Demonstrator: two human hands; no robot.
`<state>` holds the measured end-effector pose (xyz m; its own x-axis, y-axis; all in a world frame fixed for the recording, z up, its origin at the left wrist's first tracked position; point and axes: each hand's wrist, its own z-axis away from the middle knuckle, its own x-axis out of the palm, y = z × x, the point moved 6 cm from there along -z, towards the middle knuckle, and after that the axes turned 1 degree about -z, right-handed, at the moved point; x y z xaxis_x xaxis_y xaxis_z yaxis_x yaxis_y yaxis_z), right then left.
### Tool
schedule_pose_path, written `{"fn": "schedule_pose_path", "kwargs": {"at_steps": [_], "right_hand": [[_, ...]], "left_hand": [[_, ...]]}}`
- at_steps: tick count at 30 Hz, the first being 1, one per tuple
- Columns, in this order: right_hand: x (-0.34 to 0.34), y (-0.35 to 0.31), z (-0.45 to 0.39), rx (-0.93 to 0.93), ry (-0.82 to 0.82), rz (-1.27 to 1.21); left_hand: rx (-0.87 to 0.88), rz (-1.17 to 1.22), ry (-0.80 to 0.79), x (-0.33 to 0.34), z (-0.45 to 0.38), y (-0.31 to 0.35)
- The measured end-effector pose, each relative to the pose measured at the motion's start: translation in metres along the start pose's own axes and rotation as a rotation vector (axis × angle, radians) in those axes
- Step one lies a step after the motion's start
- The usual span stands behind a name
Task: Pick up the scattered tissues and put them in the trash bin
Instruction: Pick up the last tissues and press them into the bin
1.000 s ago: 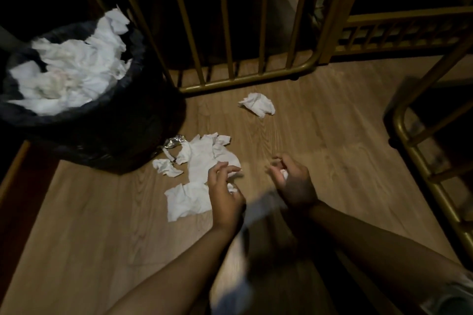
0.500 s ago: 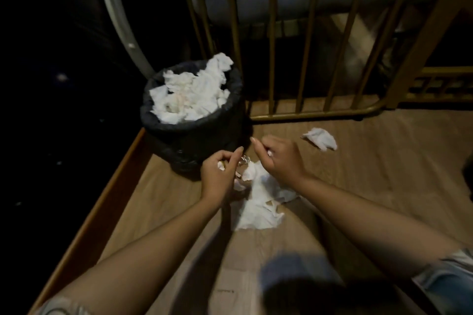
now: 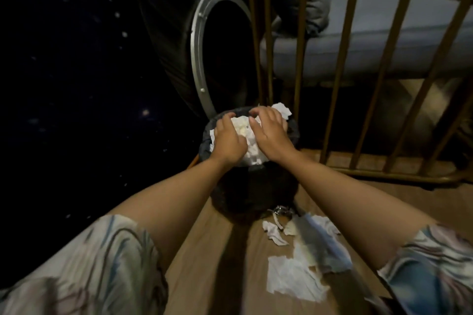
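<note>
The black-lined trash bin stands at the floor's far left corner, heaped with white tissues. Both of my hands lie on top of that heap. My left hand is palm down with its fingers curled into the tissues, so its grip is hidden. My right hand rests flat on the pile with fingers spread, holding nothing I can see. Several torn tissues lie on the wooden floor just in front of the bin, with smaller scraps closer to its base.
A crumpled foil scrap lies at the bin's foot. A golden metal railing rises behind and to the right of the bin, with a grey cushion beyond it. A dark round object with a silver ring stands behind the bin.
Both hands have risen from the floor tissues and moved forward onto the bin's heap. The view has tilted up, so the floor tissues now lie lower and to the right.
</note>
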<state>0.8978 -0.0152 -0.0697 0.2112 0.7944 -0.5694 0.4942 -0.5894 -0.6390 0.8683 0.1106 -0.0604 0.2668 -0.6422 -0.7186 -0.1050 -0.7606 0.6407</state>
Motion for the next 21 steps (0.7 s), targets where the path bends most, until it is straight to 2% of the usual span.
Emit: {"fn": "schedule_pose_path", "kwargs": {"at_steps": [2,4,9,13,16,18,21], "right_hand": [[0.000,0.011,0.006,0.025,-0.022,0.011],[-0.010,0.018,0.016,0.001,0.030,0.004],[-0.039,0.035,0.052,-0.022,0.106,0.020],[-0.060,0.042,0.077,-0.016,0.092,0.030],[-0.073,0.041,0.089,-0.073,0.054,0.080],[-0.078,0.043,0.094,-0.122,0.007,0.135],[-0.078,0.057,0.100,-0.160,-0.090,0.270]], "left_hand": [[-0.036,-0.100,-0.098,0.010,-0.003,-0.015],[-0.072,-0.149,-0.154,0.017,-0.001,-0.025],[0.020,-0.186,-0.093,0.003,0.028,-0.022],[0.189,-0.199,0.019,-0.019,0.066,-0.008],[0.334,-0.321,0.038,-0.021,0.092,0.000],[0.524,-0.431,-0.021,-0.013,0.105,0.011],[0.816,-0.463,-0.204,0.007,0.117,0.031]]}}
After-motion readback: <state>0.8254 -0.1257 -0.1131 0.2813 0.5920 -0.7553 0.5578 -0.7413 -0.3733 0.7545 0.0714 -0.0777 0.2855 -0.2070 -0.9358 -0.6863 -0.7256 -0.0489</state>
